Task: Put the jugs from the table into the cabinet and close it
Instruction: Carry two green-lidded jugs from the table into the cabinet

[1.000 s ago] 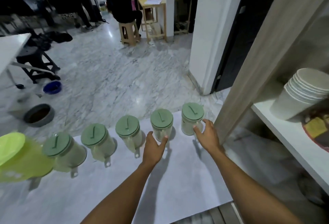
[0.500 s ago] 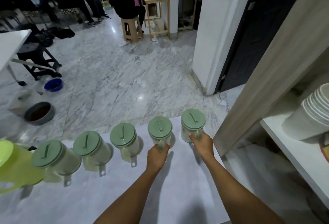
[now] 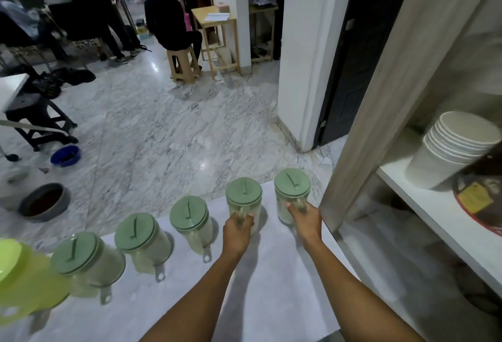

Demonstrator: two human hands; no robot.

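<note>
Gripping jug handles [image 3: 297, 204], seemingly, both hands [image 3: 236, 230].

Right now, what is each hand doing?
Left hand: closed on the handle of the second jug from the right.
Right hand: closed on the handle of the rightmost jug.

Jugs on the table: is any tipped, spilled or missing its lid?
Nothing stands out. The five green-lidded jugs stand upright in a row, lids on, no spill on the table. Each hand grips one handle: left hand, right hand.

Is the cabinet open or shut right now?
Open. The cabinet's wooden edge stands beside the table, and its white shelf with stacked bowls is exposed.
</note>
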